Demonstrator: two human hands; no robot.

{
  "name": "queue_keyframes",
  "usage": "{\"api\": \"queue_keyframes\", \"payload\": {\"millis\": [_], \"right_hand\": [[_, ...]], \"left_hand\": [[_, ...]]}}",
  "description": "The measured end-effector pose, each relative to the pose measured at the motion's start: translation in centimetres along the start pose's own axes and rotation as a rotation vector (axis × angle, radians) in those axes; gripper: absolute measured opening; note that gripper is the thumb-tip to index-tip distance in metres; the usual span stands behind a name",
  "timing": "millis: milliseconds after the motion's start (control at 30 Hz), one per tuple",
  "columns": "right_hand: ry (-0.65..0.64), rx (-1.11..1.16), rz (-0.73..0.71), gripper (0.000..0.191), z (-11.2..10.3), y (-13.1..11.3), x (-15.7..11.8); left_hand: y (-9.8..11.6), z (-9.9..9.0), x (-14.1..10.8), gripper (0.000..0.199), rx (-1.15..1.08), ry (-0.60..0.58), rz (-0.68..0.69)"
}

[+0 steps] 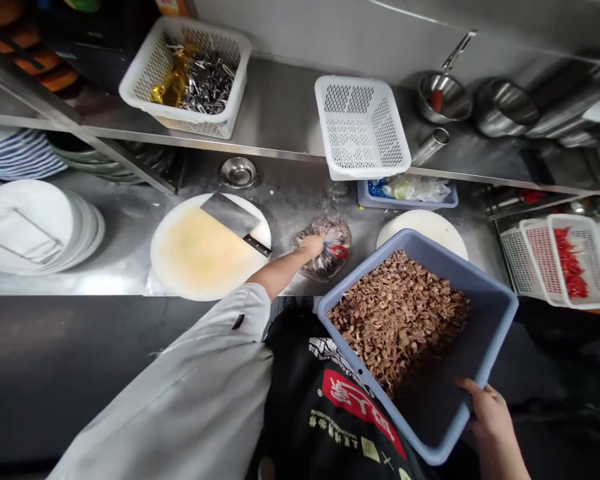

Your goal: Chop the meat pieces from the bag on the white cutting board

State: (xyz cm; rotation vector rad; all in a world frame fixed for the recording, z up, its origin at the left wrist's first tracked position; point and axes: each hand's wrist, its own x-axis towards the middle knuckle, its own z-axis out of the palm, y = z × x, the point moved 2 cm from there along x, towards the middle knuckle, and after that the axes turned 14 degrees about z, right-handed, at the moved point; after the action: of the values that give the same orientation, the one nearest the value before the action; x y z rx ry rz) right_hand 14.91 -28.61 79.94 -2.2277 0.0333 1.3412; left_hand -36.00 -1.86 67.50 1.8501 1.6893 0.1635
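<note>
The person's left hand [312, 247] is closed on the gathered top of a clear plastic bag [325, 257] with dark contents and a red tie, which rests on the metal counter [123, 227]. The right hand [490, 410] is clamped on the near right rim of a blue-grey tub [490, 327], which is held tilted in front of the black apron [300, 400], just beside the bag. Brown chopped pieces [400, 313] lie heaped toward the tub's left side. Left of the bag, a cleaver [235, 220] lies on a round cutting board [195, 253], with a small metal bowl [238, 173] behind it. A second round board [425, 227] is partly hidden by the tub. On the shelf [285, 107] above stand a white basket [363, 127], a basket of metal clips [187, 73] and a steel pot [507, 110]. Stacked white plates [30, 223] stand at the far left.
</note>
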Motion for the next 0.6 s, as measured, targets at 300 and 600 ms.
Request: {"api": "queue_keyframes", "payload": {"millis": [300, 600], "right_hand": [[-0.134, -0.146, -0.104, 0.042, 0.9, -1.5, 3.5], [-0.423, -0.330, -0.269, 0.027, 13.3, -9.9, 7.4]], "left_hand": [[3.9, -5.5, -6.6, 0.014, -0.400, 0.571, -0.040], [3.7, -17.2, -24.1, 0.015, -0.597, 1.097, 0.047]]}}
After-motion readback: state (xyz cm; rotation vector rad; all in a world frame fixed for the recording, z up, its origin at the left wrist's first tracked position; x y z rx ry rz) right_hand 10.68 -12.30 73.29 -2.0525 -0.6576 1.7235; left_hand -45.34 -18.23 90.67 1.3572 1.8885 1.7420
